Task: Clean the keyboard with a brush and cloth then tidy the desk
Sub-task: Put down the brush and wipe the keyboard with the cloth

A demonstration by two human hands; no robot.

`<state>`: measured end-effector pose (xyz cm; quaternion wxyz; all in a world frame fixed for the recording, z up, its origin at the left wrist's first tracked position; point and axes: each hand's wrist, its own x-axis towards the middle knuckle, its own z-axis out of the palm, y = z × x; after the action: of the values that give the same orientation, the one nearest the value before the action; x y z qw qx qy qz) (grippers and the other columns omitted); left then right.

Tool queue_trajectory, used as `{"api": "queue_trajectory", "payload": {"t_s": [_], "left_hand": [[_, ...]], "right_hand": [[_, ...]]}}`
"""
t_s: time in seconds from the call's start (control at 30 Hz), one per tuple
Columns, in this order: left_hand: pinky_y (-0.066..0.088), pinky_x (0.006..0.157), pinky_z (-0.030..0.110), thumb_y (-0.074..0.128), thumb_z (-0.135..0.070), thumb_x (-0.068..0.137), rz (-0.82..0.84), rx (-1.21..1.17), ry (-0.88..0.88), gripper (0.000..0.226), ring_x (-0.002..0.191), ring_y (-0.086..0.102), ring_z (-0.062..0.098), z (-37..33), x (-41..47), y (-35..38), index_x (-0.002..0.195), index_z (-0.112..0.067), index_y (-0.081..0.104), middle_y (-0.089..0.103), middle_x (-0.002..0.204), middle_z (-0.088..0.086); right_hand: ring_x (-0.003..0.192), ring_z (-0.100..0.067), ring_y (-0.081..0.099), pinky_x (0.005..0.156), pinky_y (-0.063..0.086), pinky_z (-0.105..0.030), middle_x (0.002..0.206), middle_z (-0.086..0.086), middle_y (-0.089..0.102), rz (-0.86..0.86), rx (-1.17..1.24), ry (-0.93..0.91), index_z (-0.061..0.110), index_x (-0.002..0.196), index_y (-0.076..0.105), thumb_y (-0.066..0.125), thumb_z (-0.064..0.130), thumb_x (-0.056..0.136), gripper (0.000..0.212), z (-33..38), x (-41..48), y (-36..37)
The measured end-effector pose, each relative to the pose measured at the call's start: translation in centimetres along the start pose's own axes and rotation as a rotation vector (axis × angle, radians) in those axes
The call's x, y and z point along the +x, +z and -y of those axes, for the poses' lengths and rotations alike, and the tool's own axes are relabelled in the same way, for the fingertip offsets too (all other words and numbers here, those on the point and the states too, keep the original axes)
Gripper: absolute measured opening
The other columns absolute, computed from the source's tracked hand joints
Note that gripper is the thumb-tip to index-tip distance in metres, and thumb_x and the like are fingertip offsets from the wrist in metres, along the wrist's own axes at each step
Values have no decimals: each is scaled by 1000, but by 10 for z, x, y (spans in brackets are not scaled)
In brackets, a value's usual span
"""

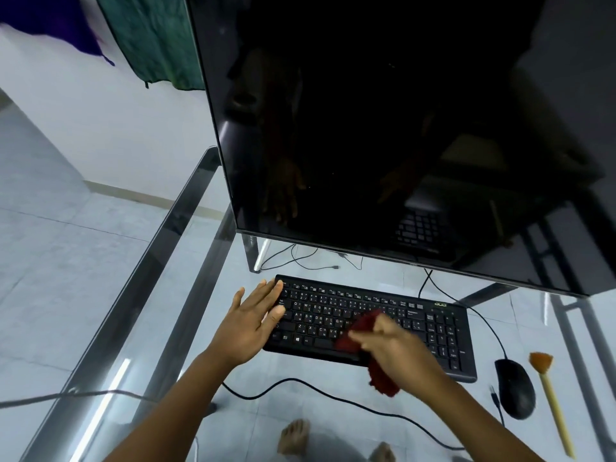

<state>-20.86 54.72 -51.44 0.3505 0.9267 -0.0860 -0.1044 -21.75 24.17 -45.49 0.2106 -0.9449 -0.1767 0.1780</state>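
Note:
A black keyboard (413, 325) lies on the glass desk (160, 261) in front of a large dark monitor (383, 128). My left hand (253, 325) lies flat with straight fingers on the keyboard's left end. My right hand (396, 348) grips a dark red cloth (361, 328) and holds it on the middle keys; part of the cloth hangs below my wrist. A brush (550, 395) with an orange head and pale yellow handle lies on the desk at the far right, apart from both hands.
A black mouse (515, 386) sits between the keyboard and the brush. Black cables (300, 390) run across the desk near its front and behind the keyboard. The monitor's stand (261, 255) is behind the keyboard's left end. Feet show through the glass.

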Motion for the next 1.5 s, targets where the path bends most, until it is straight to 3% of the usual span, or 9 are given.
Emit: {"api": "queue_trajectory", "payload": {"t_s": [0.17, 0.37, 0.53, 0.7, 0.83, 1.03, 1.2, 1.37, 1.5], "left_hand": [[-11, 119, 39, 45, -88, 69, 118, 198, 66, 116, 144, -17, -1, -1, 1, -6, 152, -28, -10, -20, 158, -15], [-9, 120, 44, 57, -88, 61, 132, 99, 65, 133, 146, -8, -1, 0, 2, -6, 150, -27, -22, -12, 160, -16], [-11, 120, 42, 64, -85, 56, 134, 34, 12, 137, 147, 6, 3, -3, 3, -7, 150, -32, -20, 11, 161, -12], [-9, 120, 41, 67, -80, 58, 111, 14, 44, 136, 144, 20, 2, -1, 1, -7, 148, -35, -24, 25, 155, -16], [-10, 120, 41, 66, -84, 55, 105, -11, 6, 139, 144, 21, 5, -5, 1, -8, 150, -32, -21, 30, 154, -13], [-8, 120, 39, 65, -85, 54, 80, -3, 46, 141, 143, 18, 0, -4, 1, -8, 149, -30, -23, 16, 150, -22], [-9, 120, 41, 66, -83, 56, 98, 6, 22, 139, 141, 17, -2, -6, 1, -10, 151, -27, -20, 21, 151, -21], [-6, 121, 43, 67, -75, 61, 94, 35, 50, 132, 143, 25, 5, -1, 2, -7, 149, -33, -21, 29, 154, -13], [-9, 120, 40, 65, -85, 54, 107, 29, 5, 138, 145, 17, 3, -6, 2, -11, 152, -29, -15, 23, 156, -14]], "right_hand": [[78, -24, 64, 64, 52, -27, 109, -12, 60, -375, -77, 335, 23, 133, 56, 46, 30, 100, 36, 4, 44, 0], [64, -17, 61, 51, 42, -22, 96, 0, 55, -17, -133, -242, 31, 129, 50, 29, 50, 97, 43, 72, 63, 29], [72, -20, 59, 65, 56, -32, 105, -3, 56, -294, -83, 113, 29, 133, 54, 44, 29, 99, 36, 57, 94, 19], [75, -27, 62, 61, 53, -32, 98, -4, 52, -6, -158, -302, 36, 129, 51, 51, 30, 93, 36, 91, 73, 40], [78, -30, 63, 66, 47, -31, 104, -6, 54, -260, -86, 65, 33, 132, 54, 47, 30, 97, 35, 71, 104, 21], [73, -34, 65, 63, 56, -40, 100, -9, 54, -116, -151, -155, 29, 132, 51, 49, 28, 94, 38, 99, 91, 40], [90, -20, 57, 79, 47, -28, 110, 0, 54, -255, 22, 180, 33, 124, 57, 37, 43, 97, 35, 76, 113, 26], [83, -26, 58, 68, 52, -37, 105, -1, 54, -11, -64, -298, 32, 127, 49, 45, 27, 90, 38, 93, 74, 44], [71, -25, 61, 60, 50, -29, 94, 0, 51, -259, -112, 107, 32, 131, 53, 46, 35, 98, 34, 69, 95, 23]]}}
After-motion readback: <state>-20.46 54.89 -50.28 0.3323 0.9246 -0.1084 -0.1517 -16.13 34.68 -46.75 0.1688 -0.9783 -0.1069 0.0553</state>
